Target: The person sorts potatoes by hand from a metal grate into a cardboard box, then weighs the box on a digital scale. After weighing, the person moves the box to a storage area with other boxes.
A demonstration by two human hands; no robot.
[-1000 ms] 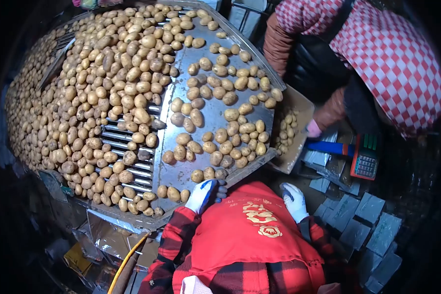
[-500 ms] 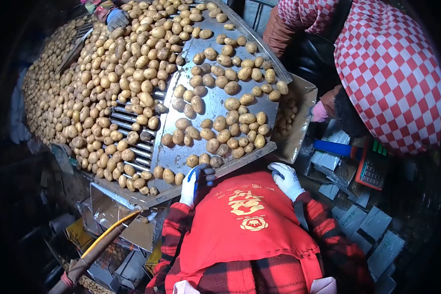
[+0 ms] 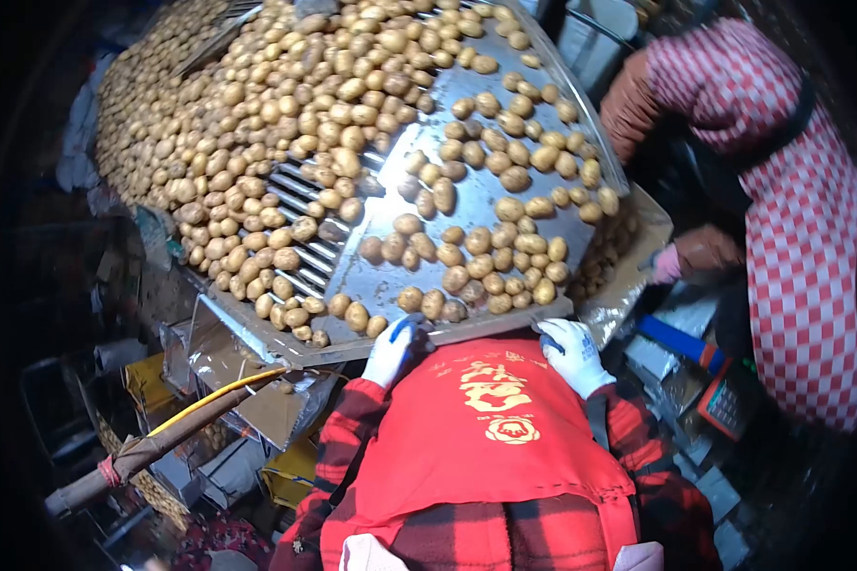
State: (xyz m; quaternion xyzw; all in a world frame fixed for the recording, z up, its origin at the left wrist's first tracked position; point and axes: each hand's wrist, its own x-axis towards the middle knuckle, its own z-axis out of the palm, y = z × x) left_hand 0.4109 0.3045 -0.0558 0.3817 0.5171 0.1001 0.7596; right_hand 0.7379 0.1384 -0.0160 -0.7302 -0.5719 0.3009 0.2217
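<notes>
My left hand, in a white glove with a blue palm, is at the near edge of the metal sorting table. Its fingers look loosely bent and apart, with no potato in them. My right hand, gloved the same way, is by the table's near right corner, fingers loosely bent and nothing visible in them. Just beyond the left hand, a few potatoes lie along the rim. More potatoes are scattered over the metal plate, and a deep heap covers the slatted part. A red apron hangs between my hands.
A cardboard box with potatoes stands at the table's right side. Beside it is a person in a checked garment. A blue and orange device with keys sits on the right. A wrapped pole with a yellow cable juts in at lower left.
The view has shifted, so the table appears farther right and lower. My left hand's fingers have drawn in at the rim. The other person has straightened somewhat and moved right.
</notes>
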